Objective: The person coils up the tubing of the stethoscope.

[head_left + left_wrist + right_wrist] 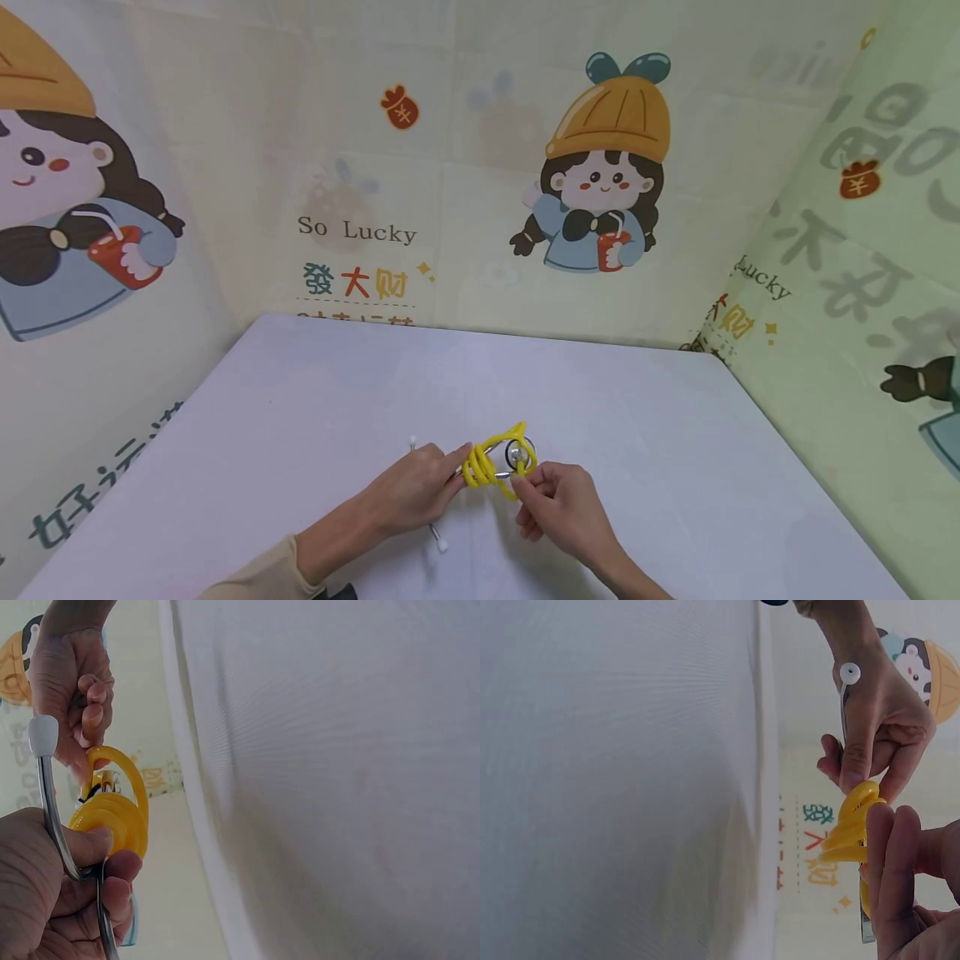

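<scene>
A stethoscope with yellow tubing (478, 468) is held up over the table, its tube wound in several coils around the metal ear tubes. My left hand (420, 487) grips the metal part at the coils' left end, thumb pressed by the yellow loops (112, 817). White ear tips (442, 546) stick out past that hand on both sides; one ear tip (43, 735) shows large in the left wrist view. Beyond the coils sits the round chest piece (517, 452), framed by a yellow loop. My right hand (558, 508) pinches the tubing beside it between thumb and fingers.
Below the hands spreads a white table (360, 375). Cloth walls (465, 167) with printed cartoon figures and lettering close it in at the back and both sides. A dark object (341, 592) shows by the left sleeve at the bottom edge.
</scene>
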`<state>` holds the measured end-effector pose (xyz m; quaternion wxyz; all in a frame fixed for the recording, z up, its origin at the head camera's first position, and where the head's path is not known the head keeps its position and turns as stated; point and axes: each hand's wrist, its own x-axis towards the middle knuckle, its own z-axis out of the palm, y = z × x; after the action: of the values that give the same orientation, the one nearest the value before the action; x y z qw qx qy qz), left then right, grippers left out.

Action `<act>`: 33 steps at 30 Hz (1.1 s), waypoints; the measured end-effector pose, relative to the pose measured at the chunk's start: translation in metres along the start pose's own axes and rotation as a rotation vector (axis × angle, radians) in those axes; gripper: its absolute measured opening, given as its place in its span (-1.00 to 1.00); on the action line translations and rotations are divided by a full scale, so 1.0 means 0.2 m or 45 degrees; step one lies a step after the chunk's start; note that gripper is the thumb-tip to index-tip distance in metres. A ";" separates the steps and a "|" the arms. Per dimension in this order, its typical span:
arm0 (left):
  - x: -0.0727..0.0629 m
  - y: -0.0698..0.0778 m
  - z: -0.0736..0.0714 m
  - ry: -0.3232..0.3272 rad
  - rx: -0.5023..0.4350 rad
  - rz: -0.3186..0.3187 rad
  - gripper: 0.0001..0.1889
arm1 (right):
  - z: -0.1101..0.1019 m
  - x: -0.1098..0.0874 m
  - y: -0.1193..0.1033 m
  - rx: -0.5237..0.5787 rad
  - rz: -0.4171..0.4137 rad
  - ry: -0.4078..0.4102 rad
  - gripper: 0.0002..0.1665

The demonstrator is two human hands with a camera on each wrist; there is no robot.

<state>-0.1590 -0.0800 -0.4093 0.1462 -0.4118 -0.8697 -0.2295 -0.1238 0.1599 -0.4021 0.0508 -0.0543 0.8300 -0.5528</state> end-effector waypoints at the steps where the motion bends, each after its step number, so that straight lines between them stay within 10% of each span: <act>1: 0.00 0.00 0.00 0.001 0.000 0.004 -0.57 | 0.00 0.00 0.00 0.007 0.008 0.006 -0.69; 12: -0.01 0.00 0.00 0.042 0.001 0.024 -0.58 | 0.02 0.05 0.02 0.191 0.162 -0.040 -0.64; 21: -0.01 -0.02 0.00 0.124 0.017 0.072 -0.56 | 0.03 0.06 0.02 0.209 0.169 0.118 -0.62; 28: -0.02 -0.04 -0.03 0.063 -0.121 -0.008 -0.58 | 0.00 0.03 0.02 -0.032 0.008 0.133 -0.56; 33: -0.04 -0.06 -0.05 0.030 -0.187 -0.056 -0.57 | -0.03 0.01 0.02 -0.250 -0.307 0.276 -0.81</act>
<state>-0.1631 -0.0968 -0.4074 0.1208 -0.3995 -0.8576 -0.3007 -0.1261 0.1666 -0.4045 -0.1111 -0.0981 0.8679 -0.4740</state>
